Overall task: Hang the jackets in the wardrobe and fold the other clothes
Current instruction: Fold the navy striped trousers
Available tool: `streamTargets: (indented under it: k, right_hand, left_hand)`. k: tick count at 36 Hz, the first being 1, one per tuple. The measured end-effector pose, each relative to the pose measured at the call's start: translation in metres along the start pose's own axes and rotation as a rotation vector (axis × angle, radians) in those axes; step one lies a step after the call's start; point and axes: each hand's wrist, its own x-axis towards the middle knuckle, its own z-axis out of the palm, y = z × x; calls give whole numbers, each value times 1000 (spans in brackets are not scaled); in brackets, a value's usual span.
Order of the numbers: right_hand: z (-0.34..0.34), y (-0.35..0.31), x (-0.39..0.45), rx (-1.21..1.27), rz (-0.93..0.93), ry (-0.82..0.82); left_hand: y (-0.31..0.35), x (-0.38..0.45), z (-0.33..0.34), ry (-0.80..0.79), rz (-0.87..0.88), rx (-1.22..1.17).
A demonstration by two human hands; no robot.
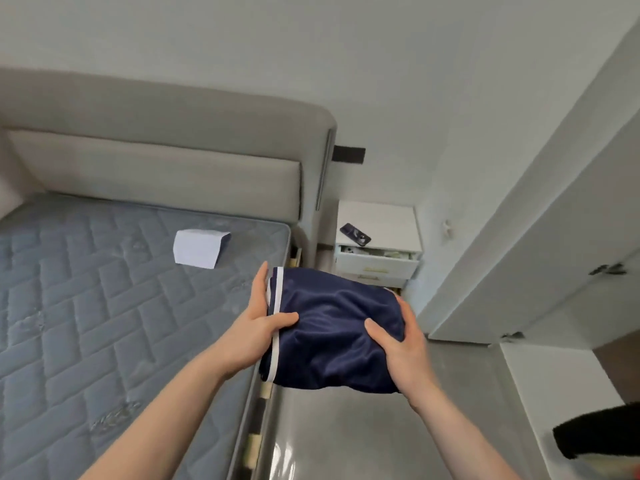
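Observation:
A folded navy garment (329,327) with a white stripe along its left edge is held in the air between both hands, over the gap beside the bed. My left hand (258,327) grips its left edge, thumb on top and fingers underneath. On the right side my right hand (398,341) holds it the same way, thumb pressed into the fabric. A folded white garment (199,247) lies on the bare blue-grey mattress (86,306) near the headboard. The white wardrobe door (554,254) stands at the right.
A white nightstand (379,220) with a phone (355,234) on top and its drawer partly open stands beyond the bed. The grey headboard (166,140) runs along the back. A dark cloth (595,431) shows at the lower right. Glossy grey floor (346,438) lies below my hands.

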Motion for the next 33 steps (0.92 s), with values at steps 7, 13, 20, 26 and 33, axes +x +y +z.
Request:
streamTargets:
  k: [7,13,20,26,33]
  right_hand:
    - [-87,-40,44,7,-59,127]
    - [-155,-74,72,11,-111,250]
    - [-230,-106,102,14,-157,452]
    - [-287,-136,130,-20,-187,618]
    - [-341,-177,147,-62,-233,806]
  left_hand:
    - [75,60,75,-103,305,246]
    - [132,128,129,-201,342,251]
    - [198,201,201,-371,411,183]
    - [243,268,259,-512,450,135]
    - [305,326,327,-716,526,153]
